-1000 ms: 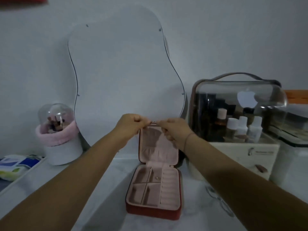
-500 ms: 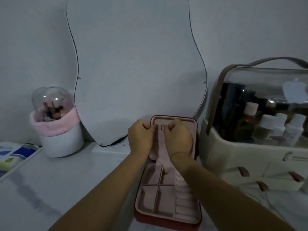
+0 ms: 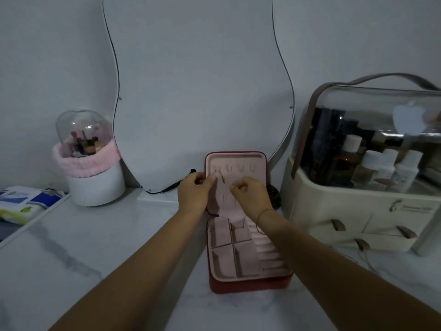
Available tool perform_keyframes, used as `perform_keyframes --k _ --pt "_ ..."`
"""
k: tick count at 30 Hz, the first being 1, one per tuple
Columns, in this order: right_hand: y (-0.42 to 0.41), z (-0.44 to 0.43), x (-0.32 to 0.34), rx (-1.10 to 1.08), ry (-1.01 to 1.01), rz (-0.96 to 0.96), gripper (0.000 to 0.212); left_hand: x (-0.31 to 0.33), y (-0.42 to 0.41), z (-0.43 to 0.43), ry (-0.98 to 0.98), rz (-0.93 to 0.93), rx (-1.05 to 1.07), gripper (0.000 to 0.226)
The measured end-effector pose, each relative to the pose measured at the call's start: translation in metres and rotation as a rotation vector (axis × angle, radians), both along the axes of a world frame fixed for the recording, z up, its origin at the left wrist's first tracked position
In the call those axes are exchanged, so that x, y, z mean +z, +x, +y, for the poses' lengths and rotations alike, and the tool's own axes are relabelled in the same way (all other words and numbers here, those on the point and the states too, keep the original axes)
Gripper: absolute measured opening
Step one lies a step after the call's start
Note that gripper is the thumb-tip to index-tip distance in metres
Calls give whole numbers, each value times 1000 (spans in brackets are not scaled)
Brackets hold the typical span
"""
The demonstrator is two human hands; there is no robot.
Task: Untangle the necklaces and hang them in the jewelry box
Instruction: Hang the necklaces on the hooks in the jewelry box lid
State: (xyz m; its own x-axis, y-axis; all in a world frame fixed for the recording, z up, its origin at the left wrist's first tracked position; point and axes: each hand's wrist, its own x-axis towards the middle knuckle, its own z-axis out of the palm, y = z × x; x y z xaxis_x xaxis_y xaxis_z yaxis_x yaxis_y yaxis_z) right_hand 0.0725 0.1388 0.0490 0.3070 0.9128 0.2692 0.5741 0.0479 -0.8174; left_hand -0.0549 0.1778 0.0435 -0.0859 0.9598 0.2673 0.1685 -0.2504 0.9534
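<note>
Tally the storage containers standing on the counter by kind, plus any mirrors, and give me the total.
Open jewelry box: 1
Domed brush holder: 1
Clear-lidded cosmetics case: 1
Wavy mirror: 1
Total: 4

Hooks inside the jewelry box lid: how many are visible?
4 hooks, in one row along the lid's top: far left, centre-left, centre-right, far right. The left hand and right hand may hide others lower down.

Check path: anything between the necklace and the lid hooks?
Nothing visible. The left hand and right hand pinch the necklace in front of the open lid, just below the hooks; only bare pink lining shows between.
</note>
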Motion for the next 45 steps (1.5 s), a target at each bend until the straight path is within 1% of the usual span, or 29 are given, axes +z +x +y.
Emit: perform_keyframes --k 3,5,7,10,12,14,17,18,20,21,23,25,26,27,28,31,34,36,41,45 --pt "-3 -12 1 65 -110 162 4 3 -8 -11 -63 -70 -8 31" --pt "-3 -27 6 149 -212 276 8 5 -12 -20 -116 -106 -27 34" --pt "-1 -44 11 223 -272 368 12 6 -14 -31 -156 -154 -71 29" --pt "3 -61 14 255 -337 523 19 13 -17 -52 -233 -231 -175 17" --pt "5 -68 14 272 -358 559 22 18 -16 -63 -272 -261 -261 12" --pt "5 -72 13 322 -355 566 20 22 -13 -72 -285 -302 -343 12" --pt "3 -76 10 467 -346 514 16 30 -7 -82 -283 -387 -452 15" --pt "2 -78 10 506 -348 475 14 32 -5 -82 -270 -386 -465 16" --pt "1 -81 9 535 -352 389 10 33 -2 -79 -211 -324 -443 17" --pt "0 -83 10 526 -352 349 13 30 -1 -75 -155 -252 -397 17" --pt "-1 -84 12 468 -348 235 21 17 -3 -61 3 2 -237 18" --pt "0 -83 16 380 -308 26 25 0 -6 -51 149 290 -119 22" --pt "0 -81 19 336 -276 -62 26 -9 -7 -48 212 394 -91 24" --pt "1 -79 23 296 -240 -106 26 -17 -6 -45 264 462 -78 24" --pt "3 -76 28 256 -205 -99 26 -21 -5 -45 301 502 -72 24" --pt "6 -61 41 179 -141 117 26 -28 2 -46 340 590 -22 24" --pt "4 -40 51 160 -72 283 28 -33 9 -42 363 738 16 27" --pt "1 -25 58 152 -33 355 26 -33 12 -39 367 819 27 29" --pt "-4 4 64 167 29 414 26 -36 14 -35 362 849 61 34" --pt "-5 17 56 189 15 362 27 -38 14 -31 365 836 67 42"
